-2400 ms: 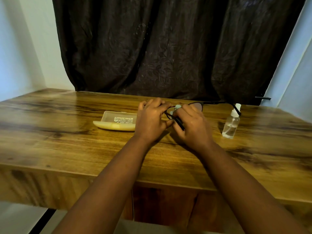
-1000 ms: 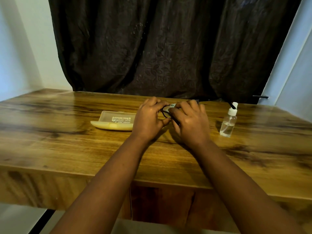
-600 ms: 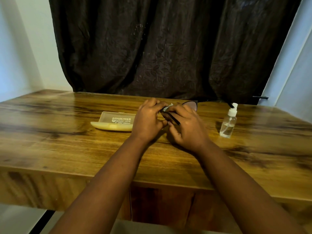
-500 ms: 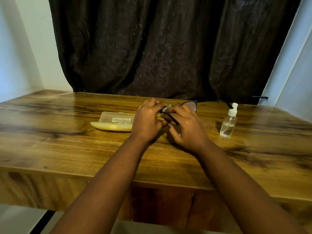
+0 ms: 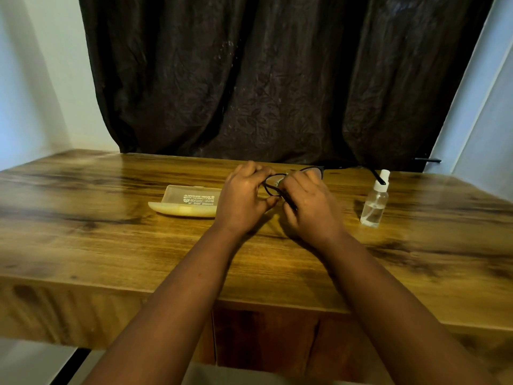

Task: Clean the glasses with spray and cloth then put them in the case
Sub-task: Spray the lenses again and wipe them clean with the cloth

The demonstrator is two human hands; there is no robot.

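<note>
A person's two hands meet over the middle of a wooden tabletop (image 5: 111, 245), toward its far edge, working on a pair of black-framed glasses (image 5: 273, 187). The left hand (image 5: 244, 198) has fingers curled round the frame's left side, thumb below. The right hand (image 5: 311, 207) is curled too, pinching a small pale cloth (image 5: 280, 180) against a lens w/ one temple arm crossing its thumb; most of the cloth is hidden. The other lens rim pokes out beyond the right knuckles. A translucent yellowish case (image 5: 188, 202) lies open just left of the left hand, printed lid facing up. A clear spray bottle (image 5: 374, 204) w/ white nozzle stands upright right of the hands, near the far right corner. Dark curtain (image 5: 263, 79) hangs behind the far edge.
</note>
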